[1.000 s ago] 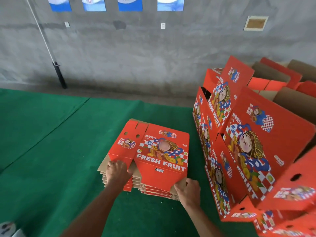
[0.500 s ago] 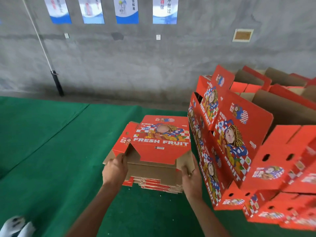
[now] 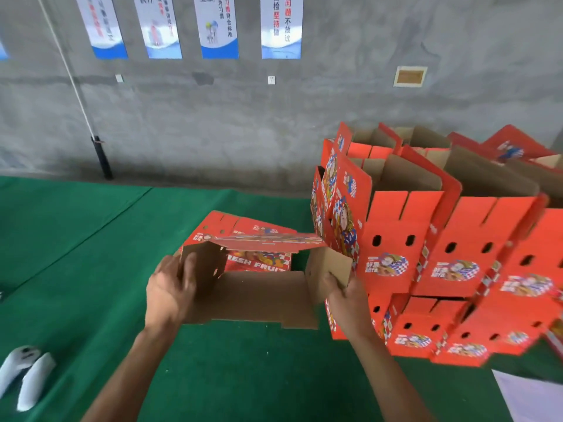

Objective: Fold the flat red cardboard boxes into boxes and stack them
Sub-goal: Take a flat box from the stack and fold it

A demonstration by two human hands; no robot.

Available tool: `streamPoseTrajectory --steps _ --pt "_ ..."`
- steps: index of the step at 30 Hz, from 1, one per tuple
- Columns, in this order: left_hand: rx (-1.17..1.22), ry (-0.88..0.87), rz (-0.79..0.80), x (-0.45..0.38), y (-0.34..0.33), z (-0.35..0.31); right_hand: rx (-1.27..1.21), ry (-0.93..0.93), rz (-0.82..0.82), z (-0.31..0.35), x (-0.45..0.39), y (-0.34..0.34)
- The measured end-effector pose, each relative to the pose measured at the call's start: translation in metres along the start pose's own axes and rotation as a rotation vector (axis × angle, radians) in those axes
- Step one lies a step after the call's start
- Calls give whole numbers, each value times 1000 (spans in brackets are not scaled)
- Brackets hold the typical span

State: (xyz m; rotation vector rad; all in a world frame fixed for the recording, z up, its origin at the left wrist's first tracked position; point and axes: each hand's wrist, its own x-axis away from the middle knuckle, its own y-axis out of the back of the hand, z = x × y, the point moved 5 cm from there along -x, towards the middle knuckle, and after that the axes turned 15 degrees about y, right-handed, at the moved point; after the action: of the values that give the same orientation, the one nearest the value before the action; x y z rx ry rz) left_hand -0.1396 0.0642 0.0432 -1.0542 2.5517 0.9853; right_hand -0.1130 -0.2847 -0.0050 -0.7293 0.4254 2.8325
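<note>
A person holds a half-opened red fruit box (image 3: 256, 287) up off the green mat (image 3: 76, 239), its plain brown inside facing them and its red printed panel tipped nearly level on top. The left hand (image 3: 170, 290) grips the box's left end flap, thumb and fingers curled around the cardboard edge. The right hand (image 3: 344, 295) pinches the box's right end flap, thumb on the brown face and fingers behind it. Just behind the held box, a low pile of flat red boxes (image 3: 259, 261) lies on the mat, the words "FRESH FRUIT" showing through the open middle. Right of the held box, nearly touching it, rises a stack of folded red boxes (image 3: 426, 254), flaps standing open. Behind everything runs a grey concrete wall (image 3: 243, 117) with four hanging posters (image 3: 219, 25). Left of the held box, near the mat's edge, sits a pair of white shoes (image 3: 26, 373).
</note>
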Motion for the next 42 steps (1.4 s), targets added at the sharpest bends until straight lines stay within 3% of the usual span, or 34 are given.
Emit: streamPoseTrajectory --steps 9,14,19,24,28,31,35,37,39,42 --pt "-21 158 66 93 46 -33 131 -37 301 56 33 104" --pt "-12 132 158 111 65 -44 220 -137 468 59 54 139" --pt "115 214 241 122 31 -41 317 -250 565 46 72 170" --pt "116 183 315 143 -27 -44 518 -344 646 19 80 196" --pt "126 184 366 144 -63 -52 491 -426 613 2 78 206" --pt "87 41 345 142 -77 -68 402 -481 539 -10 73 217" --pt "-88 -632 255 141 -82 -94 369 -497 472 -20 60 221" --pt "-85 -839 321 142 -87 -92 391 -483 447 -24 54 219" --pt "-3 -778 502 139 -96 -76 403 -472 421 -28 50 218" --pt "156 -467 746 132 -101 -45 390 -452 389 -28 45 215"
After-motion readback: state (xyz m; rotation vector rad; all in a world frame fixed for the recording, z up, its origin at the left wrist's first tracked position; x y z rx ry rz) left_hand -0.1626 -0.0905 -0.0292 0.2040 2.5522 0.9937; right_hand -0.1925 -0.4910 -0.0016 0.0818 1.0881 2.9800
